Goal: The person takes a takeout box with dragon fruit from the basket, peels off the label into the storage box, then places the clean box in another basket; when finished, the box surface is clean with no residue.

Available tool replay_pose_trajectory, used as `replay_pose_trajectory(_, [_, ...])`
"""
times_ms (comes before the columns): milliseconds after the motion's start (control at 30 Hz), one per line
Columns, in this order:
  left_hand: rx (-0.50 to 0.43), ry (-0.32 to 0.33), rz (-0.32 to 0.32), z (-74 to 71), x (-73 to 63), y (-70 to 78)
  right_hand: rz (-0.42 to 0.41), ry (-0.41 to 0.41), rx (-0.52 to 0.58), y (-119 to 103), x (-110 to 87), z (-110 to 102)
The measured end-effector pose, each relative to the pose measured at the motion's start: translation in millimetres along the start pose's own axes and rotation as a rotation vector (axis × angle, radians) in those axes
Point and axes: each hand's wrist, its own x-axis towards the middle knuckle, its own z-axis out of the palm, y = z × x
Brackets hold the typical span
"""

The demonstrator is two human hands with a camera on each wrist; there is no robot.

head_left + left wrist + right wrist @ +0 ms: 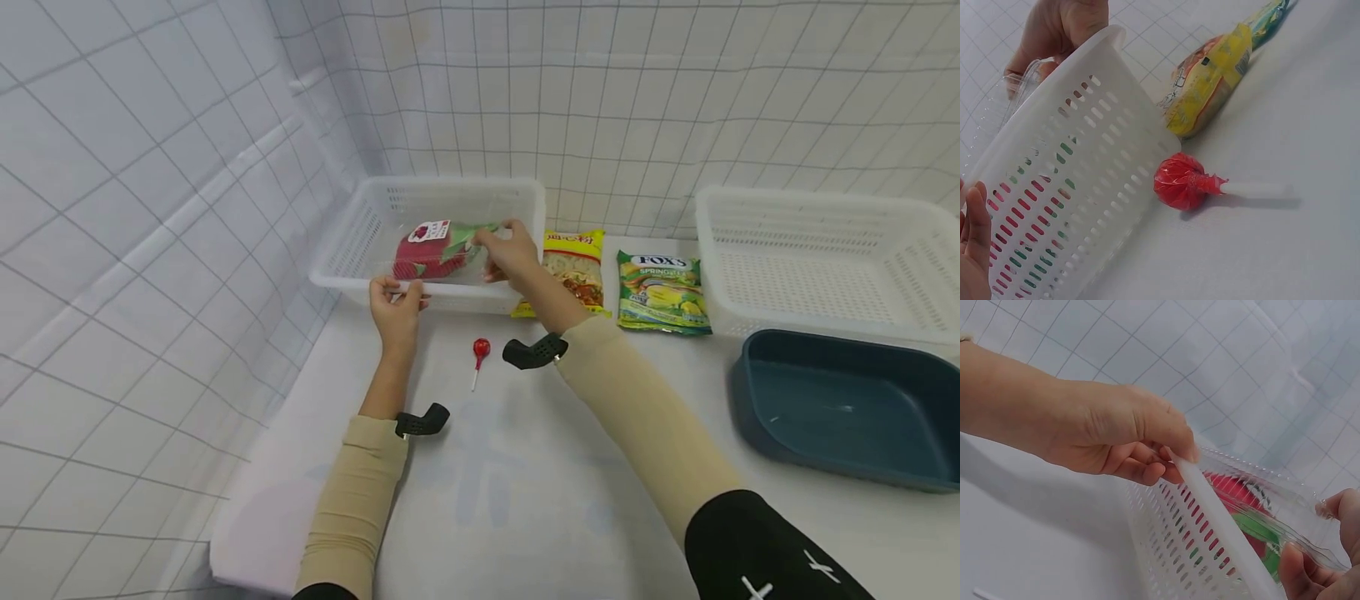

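At the back left stands a white perforated basket (465,290). Inside lies a clear plastic box (1297,512) holding a red fruit with green scales (429,257), which looks like dragon fruit, under a white label. My left hand (396,315) pinches the basket's front rim, with the thumb over it in the right wrist view. The right hand (510,257) reaches over the basket's right end and pinches the edge of the clear box. In front of the basket, a red-wrapped lollipop (1182,181) lies on the white table.
Right of the basket lie a yellow noodle packet (573,271) and a green Fox's candy bag (663,292). Farther right are another white basket (810,321) and a dark blue tub (847,471). Grid-patterned cloth (480,100) hangs behind and on the left.
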Motion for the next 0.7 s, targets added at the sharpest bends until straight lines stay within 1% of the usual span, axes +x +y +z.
replay_pose_trajectory(233, [-0.019,0.009,-0.007,0.9,-0.2,0.3,-0.015,-0.013,0.054,-5.9,-1.2,-5.1])
replay_pose_trajectory(400, [-0.026,0.012,-0.007,1.1,-0.9,0.5,-0.025,0.010,0.095,-10.0,-1.8,-10.2])
replay_pose_trajectory(600, [-0.016,0.019,0.011,1.6,-1.2,0.0,-0.046,0.024,0.129,-17.1,-6.7,-19.4])
replay_pose_trajectory(700, [-0.013,0.019,0.020,1.7,-0.9,-0.6,-0.054,0.027,0.124,-20.4,-9.8,-25.2])
